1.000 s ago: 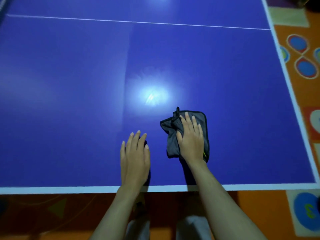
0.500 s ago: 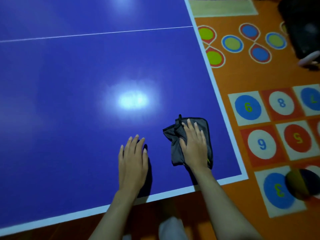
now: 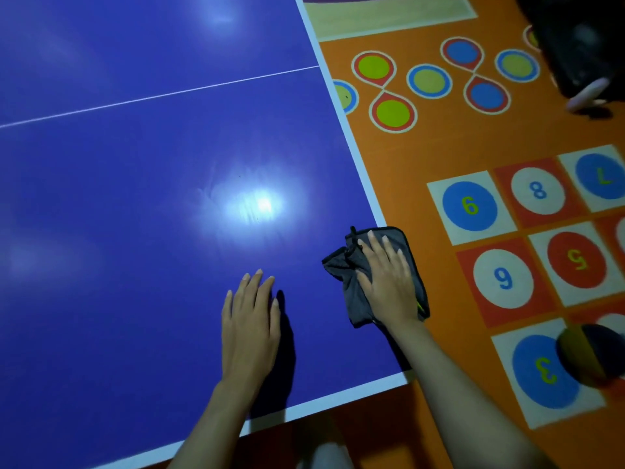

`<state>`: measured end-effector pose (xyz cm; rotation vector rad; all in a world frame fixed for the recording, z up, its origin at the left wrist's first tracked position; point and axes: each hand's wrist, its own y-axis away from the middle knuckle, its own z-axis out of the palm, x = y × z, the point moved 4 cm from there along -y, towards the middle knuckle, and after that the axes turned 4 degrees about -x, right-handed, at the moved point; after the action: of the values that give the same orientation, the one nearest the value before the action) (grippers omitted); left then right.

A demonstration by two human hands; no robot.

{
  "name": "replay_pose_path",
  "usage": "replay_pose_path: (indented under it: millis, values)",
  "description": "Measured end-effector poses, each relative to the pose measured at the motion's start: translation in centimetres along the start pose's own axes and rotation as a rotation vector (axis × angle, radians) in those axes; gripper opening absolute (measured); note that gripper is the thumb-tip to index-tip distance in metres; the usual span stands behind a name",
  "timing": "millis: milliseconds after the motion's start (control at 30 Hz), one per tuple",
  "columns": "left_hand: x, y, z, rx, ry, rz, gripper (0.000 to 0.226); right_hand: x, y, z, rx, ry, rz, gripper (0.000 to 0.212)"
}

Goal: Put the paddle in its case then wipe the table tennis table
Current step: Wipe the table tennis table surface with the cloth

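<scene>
Under both hands: table tennis table [image 3: 142,204], blue top, white edge lines, one thin white line crossing it well ahead of the fingers; a bright glare patch lies ahead of and between the hands.

Left hand [image 3: 250,323]: flat on the bare blue surface, palm down, fingers straight and close together, holding nothing.

Right hand [image 3: 389,282]: palm down, fingers spread and straight, pressing on the cloth.

Cloth [image 3: 358,299]: dark grey, rumpled, beneath the right hand at the table's side edge near the corner; its outer side overhangs the white border.

To the right of the right hand: orange play mat [image 3: 449,137] on the floor, with numbered squares and coloured circles.

Paddle and case: not identifiable; a blurred dark round object [image 3: 588,357] lies on the mat, right of the right forearm.
</scene>
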<state>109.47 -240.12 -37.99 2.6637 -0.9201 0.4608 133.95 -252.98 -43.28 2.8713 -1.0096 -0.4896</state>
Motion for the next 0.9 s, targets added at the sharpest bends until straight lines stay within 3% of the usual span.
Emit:
replay_pose_path:
  millis: [333, 567, 900]
  values:
    - [-3.7, -0.6, -1.8, 0.057, -0.032, -0.034, 0.043, -5.1, -6.5, 0.0, 0.089, -0.047, 0.104, 0.061]
    - [-10.7, -0.8, -4.7, 0.084, -0.039, -0.084, 0.04, -15.3, -6.3, 3.2, 0.073, -0.013, 0.036, 0.064]
    - [-27.1, 1.2, -11.6, 0.111, 0.157, -0.226, 0.04, -34.5, -4.3, 9.3, 0.084, 0.063, -0.056, 0.066]
